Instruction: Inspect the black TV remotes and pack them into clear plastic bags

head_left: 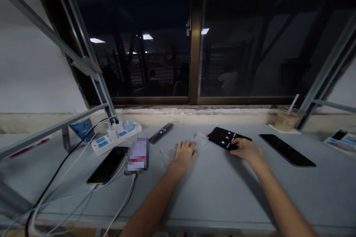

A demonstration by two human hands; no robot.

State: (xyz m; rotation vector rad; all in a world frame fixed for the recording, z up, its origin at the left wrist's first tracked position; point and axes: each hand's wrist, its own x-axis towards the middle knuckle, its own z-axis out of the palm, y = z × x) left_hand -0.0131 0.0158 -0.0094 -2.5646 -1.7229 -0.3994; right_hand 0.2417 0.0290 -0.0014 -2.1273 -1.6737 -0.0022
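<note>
My right hand (pixel 246 150) grips the near right corner of a flat black panel with white round marks (pixel 222 137), thumb and fingers pinching its edge. Whether the panel is a device or a printed packet, I cannot tell. Palm down on the grey table, my left hand (pixel 184 155) has its fingers stretched out. Crumpled clear plastic film (pixel 200 138) lies between my left hand and the panel, and more of it shows left of that hand. Behind my left hand rests a dark remote control (pixel 161 133).
A dark phone (pixel 286 150) lies at right, below a lidded drink cup with a straw (pixel 287 118). Two charging phones, one dark (pixel 107 165) and one lit (pixel 137 155), are at left beside a white power strip (pixel 116 137). Loose cables (pixel 59 176) cross the table's left side.
</note>
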